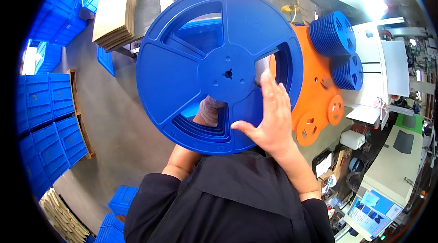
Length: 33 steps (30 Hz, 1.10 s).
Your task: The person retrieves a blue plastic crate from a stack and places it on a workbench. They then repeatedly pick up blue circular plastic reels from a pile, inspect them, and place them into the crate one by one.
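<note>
A stack of large blue plastic reels (175, 74) is held up in front of my chest, its round face toward me. Several nested rims show through the lower cut-out. My left forearm passes behind the stack, and part of my left hand (211, 111) shows through that cut-out; its fingers are hidden. On the right side, my right hand (273, 117) lies against the front reel, with fingers stretched up by the right cut-out and the thumb apart on the face.
To the right, an orange plate (315, 76) carries two stacks of blue reels (333, 33) and orange discs (309, 130). Cardboard sheets (114, 12) lie on a table at the upper left. Blue crates (50, 101) stand left. A machine with a screen (374, 213) is lower right.
</note>
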Available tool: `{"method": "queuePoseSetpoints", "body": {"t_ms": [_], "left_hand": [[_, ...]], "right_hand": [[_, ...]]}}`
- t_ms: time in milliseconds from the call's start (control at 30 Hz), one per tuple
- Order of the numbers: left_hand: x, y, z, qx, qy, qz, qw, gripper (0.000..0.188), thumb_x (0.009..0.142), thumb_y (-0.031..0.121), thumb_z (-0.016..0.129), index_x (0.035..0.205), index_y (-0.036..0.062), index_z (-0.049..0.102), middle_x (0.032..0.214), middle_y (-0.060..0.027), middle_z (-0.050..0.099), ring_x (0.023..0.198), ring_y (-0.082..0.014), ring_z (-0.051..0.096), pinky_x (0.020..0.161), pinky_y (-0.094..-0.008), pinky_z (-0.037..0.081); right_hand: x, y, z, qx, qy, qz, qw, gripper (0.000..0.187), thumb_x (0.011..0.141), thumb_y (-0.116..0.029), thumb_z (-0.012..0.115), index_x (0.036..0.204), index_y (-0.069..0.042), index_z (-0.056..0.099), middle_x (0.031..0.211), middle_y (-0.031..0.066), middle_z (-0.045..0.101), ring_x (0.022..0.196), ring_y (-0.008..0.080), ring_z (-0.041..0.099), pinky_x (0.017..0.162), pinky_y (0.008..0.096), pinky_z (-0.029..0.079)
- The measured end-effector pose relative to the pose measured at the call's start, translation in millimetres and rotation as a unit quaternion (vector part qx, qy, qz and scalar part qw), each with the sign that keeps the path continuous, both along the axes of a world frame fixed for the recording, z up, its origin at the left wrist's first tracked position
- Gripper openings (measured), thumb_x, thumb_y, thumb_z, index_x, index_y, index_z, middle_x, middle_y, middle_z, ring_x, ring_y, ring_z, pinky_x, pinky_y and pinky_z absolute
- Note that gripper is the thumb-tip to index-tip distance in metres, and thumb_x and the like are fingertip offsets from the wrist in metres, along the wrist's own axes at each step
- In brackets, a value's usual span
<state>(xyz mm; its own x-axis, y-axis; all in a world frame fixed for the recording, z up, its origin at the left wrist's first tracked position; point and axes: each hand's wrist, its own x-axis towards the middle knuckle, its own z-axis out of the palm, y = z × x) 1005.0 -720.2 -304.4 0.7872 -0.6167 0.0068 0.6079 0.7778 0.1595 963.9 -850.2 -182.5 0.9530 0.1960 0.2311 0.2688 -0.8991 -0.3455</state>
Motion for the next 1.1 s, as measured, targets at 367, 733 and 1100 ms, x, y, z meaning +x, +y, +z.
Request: {"method": "queuePoseSetpoints", "body": {"t_ms": [367, 733, 1100], "left_hand": [[9.8, 22.3, -28.0, 0.077, -0.066, 0.046, 0.994, 0.067, 0.069, 0.026, 0.085, 0.126, 0.0014, 0.057, 0.124, -0.0138, 0.061, 0.11, -0.0255, 0.061, 0.095, -0.0394, 0.052], [-15.6, 71.7, -56.5, 0.014, 0.084, 0.063, 0.994, 0.075, 0.07, 0.022, 0.081, 0.134, -0.0013, 0.049, 0.131, -0.0155, 0.056, 0.119, -0.0302, 0.056, 0.104, -0.0425, 0.045], [21.3, 108.2, -96.2, 0.249, 0.091, 0.064, 0.962, 0.072, 0.068, 0.017, 0.08, 0.131, -0.0015, 0.051, 0.126, -0.0145, 0.059, 0.114, -0.029, 0.059, 0.101, -0.0409, 0.047]], "right_hand": [[-1.2, 16.3, -25.4, 0.036, 0.054, -0.005, 0.998, 0.098, 0.076, -0.053, 0.07, 0.145, 0.004, 0.029, 0.14, 0.0228, 0.045, 0.125, 0.0348, 0.047, 0.102, 0.0437, 0.033], [15.4, 51.5, -54.6, 0.081, 0.187, 0.101, 0.974, 0.086, 0.073, -0.035, 0.076, 0.143, -0.004, 0.038, 0.15, 0.0208, 0.032, 0.138, 0.0409, 0.031, 0.11, 0.0528, 0.028], [68.5, 58.3, -166.0, 0.335, 0.296, 0.025, 0.894, 0.099, 0.07, -0.033, 0.083, 0.147, -0.004, 0.027, 0.143, 0.0274, 0.038, 0.131, 0.0423, 0.04, 0.108, 0.0452, 0.036]]}}
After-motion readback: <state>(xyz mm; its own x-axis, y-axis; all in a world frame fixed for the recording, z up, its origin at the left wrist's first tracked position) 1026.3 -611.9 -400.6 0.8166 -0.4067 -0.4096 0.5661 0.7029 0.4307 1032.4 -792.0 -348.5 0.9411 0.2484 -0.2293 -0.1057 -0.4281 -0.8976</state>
